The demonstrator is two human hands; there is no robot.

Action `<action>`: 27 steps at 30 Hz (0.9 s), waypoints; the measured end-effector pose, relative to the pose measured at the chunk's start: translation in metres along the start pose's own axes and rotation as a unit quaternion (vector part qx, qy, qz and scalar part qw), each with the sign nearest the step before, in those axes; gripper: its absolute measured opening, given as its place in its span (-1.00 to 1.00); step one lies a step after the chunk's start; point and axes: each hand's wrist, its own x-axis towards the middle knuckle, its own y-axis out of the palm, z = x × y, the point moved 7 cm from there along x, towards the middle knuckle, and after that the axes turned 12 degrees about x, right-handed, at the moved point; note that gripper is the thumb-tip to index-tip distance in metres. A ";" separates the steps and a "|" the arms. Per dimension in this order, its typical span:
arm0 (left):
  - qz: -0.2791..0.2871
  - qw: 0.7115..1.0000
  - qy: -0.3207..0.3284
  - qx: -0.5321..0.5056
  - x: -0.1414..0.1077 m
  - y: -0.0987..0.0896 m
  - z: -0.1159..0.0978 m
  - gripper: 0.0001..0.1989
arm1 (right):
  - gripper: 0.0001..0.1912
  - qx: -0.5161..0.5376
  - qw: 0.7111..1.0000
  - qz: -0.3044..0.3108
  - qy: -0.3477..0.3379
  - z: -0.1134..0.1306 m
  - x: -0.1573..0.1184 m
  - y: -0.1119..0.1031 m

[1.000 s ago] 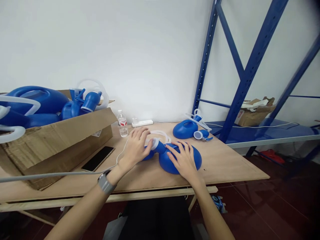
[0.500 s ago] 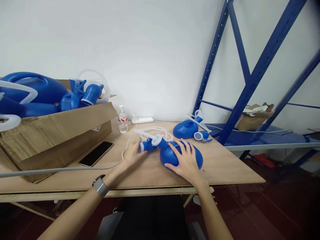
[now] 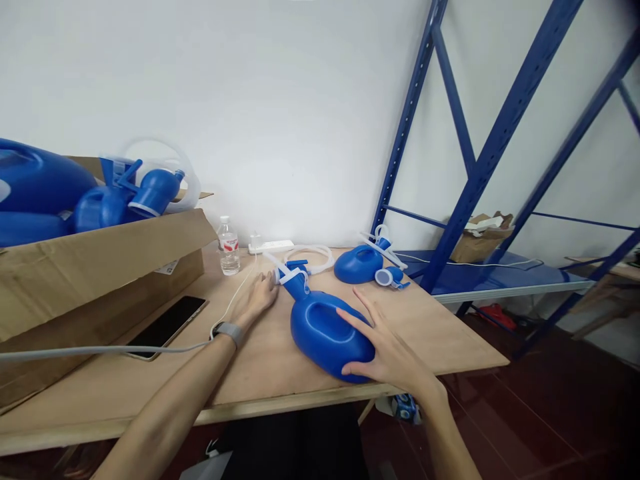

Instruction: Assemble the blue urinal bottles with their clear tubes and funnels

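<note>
A blue plastic bottle (image 3: 323, 328) lies on the wooden table (image 3: 430, 327), its neck pointing to the back left with a white tube at its mouth. My right hand (image 3: 383, 347) rests against the bottle's near right end, fingers spread. Beside the neck, on the left, is my left hand (image 3: 261, 293), its fingertips near a small blue fitting (image 3: 298, 267) that is partly hidden behind the neck. Whether the left fingers grip it cannot be made out. A coiled white tube (image 3: 325, 259) lies behind the bottle.
A cardboard box (image 3: 110, 267) with several blue bottles stands at the left, a phone (image 3: 167, 327) beside it. Further back are a water bottle (image 3: 229, 248), a power strip (image 3: 271, 247) and another blue bottle (image 3: 357, 265). Blue shelving (image 3: 470, 193) rises at the right.
The blue bottle has turned and come closer to the table's front edge, with my right hand at its near end. My left hand has moved slightly back. The view has shifted.
</note>
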 end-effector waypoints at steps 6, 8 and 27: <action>0.041 0.997 -0.001 0.061 0.016 0.022 0.021 -0.63 | -0.11 0.033 0.991 -0.051 0.117 -0.019 0.029 0.031; 0.044 0.996 -0.002 0.071 0.025 0.024 0.022 -0.60 | -0.16 0.029 0.987 -0.082 0.132 -0.019 0.051 0.038; 0.002 1.000 -0.021 0.018 0.040 0.026 0.017 -0.34 | 0.25 0.096 0.977 -0.085 0.169 -0.098 0.219 0.117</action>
